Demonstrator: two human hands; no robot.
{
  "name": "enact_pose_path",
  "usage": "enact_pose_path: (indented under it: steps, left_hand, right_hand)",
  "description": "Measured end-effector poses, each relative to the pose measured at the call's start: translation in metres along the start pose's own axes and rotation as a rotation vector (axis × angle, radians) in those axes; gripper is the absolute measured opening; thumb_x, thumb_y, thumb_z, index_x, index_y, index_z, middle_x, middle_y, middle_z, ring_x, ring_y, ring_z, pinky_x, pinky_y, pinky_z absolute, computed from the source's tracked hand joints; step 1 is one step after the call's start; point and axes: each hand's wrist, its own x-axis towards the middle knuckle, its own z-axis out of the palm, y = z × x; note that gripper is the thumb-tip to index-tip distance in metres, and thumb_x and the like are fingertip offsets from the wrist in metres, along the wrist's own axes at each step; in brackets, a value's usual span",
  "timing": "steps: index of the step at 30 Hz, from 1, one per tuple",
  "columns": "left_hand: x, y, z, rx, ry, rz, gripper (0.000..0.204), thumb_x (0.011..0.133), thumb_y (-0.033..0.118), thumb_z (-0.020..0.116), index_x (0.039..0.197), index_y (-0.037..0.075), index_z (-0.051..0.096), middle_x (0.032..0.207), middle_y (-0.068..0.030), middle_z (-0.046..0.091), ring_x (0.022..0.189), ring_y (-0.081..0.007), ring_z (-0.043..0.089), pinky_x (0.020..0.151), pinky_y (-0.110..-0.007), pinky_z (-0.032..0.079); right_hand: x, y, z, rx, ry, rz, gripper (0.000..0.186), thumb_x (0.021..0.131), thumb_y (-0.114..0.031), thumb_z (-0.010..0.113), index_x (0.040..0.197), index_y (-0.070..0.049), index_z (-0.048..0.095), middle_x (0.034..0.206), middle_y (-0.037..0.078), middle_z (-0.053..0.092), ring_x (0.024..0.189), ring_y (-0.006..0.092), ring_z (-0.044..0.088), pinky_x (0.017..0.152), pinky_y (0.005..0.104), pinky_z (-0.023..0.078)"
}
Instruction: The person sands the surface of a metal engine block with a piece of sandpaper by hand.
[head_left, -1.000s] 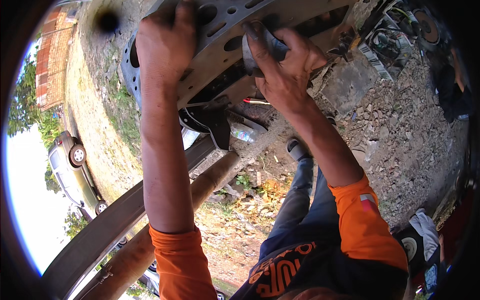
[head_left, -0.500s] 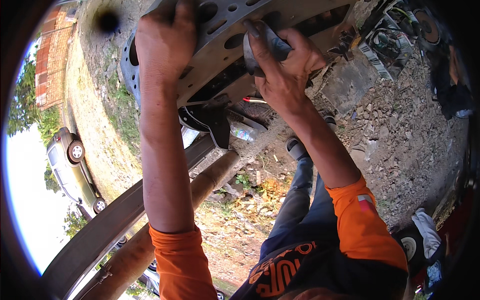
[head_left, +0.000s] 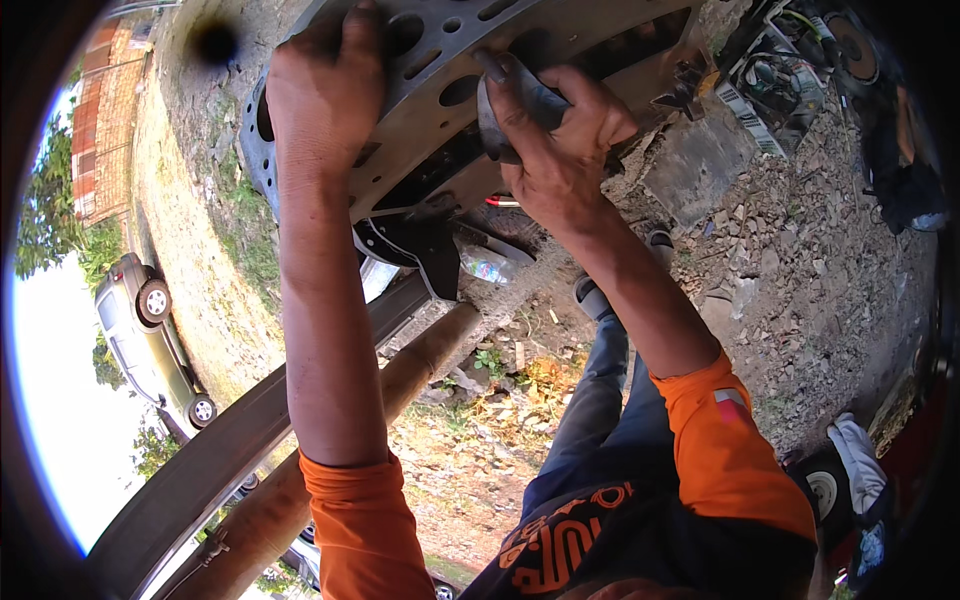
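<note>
A grey metal panel (head_left: pixel 420 105) with round holes and long slots spans the top of the view. My left hand (head_left: pixel 325 110) is closed over its upper left part, the fingertips hidden behind the hand or in shadow. Farther right, my right hand (head_left: pixel 560 150) pinches a folded dark grey sheet (head_left: pixel 540 102) that looks like sandpaper. The sheet lies against the panel's face, with my thumb and fingers pressed on it. Beneath the panel hangs a black bracket-like piece (head_left: pixel 430 255).
A rusty round pole (head_left: pixel 430 345) and a dark metal beam (head_left: pixel 240 425) slant up from the lower left. Below the panel lies a plastic bottle (head_left: pixel 485 265). Rubble and a flat slab (head_left: pixel 695 170) cover the right ground, near a box of cables (head_left: pixel 775 85). A car (head_left: pixel 150 340) stands left.
My right hand and the grey sheet have shifted slightly left along the panel. My left hand keeps its hold, moved only a little with the view.
</note>
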Motion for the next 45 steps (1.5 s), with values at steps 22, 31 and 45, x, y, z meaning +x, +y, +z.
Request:
enact_pose_path:
  steps: [22,31,45]
  left_hand:
    - [-0.004,-0.001,0.002,-0.004,0.026,0.037,0.043,0.101,0.045,0.058,0.117,0.011,0.077,0.101,-0.0218,0.076,0.1,-0.0363,0.075,0.091,-0.041,0.054]
    - [-0.005,-0.001,0.004,-0.045,0.001,0.012,0.043,0.101,0.042,0.059,0.117,0.007,0.077,0.1,-0.0201,0.077,0.099,-0.0314,0.076,0.089,-0.04,0.054]
    - [0.0,-0.01,0.008,-0.032,0.059,0.101,0.04,0.099,0.04,0.057,0.098,0.006,0.078,0.091,-0.0267,0.071,0.092,-0.05,0.067,0.081,-0.053,0.053]
  right_hand:
    - [-0.011,-0.001,0.0,0.012,-0.053,0.018,0.1,0.062,-0.006,0.087,0.15,-0.041,0.053,0.136,0.009,0.045,0.117,0.0302,0.037,0.088,0.0448,0.025]
    - [-0.01,-0.002,0.001,0.066,-0.057,0.044,0.099,0.061,-0.006,0.087,0.148,-0.041,0.055,0.136,0.008,0.045,0.117,0.0306,0.038,0.088,0.0441,0.026]
    - [-0.009,-0.007,-0.001,0.065,-0.084,0.092,0.094,0.062,-0.008,0.088,0.146,-0.039,0.058,0.135,0.008,0.046,0.116,0.0312,0.039,0.089,0.0449,0.028]
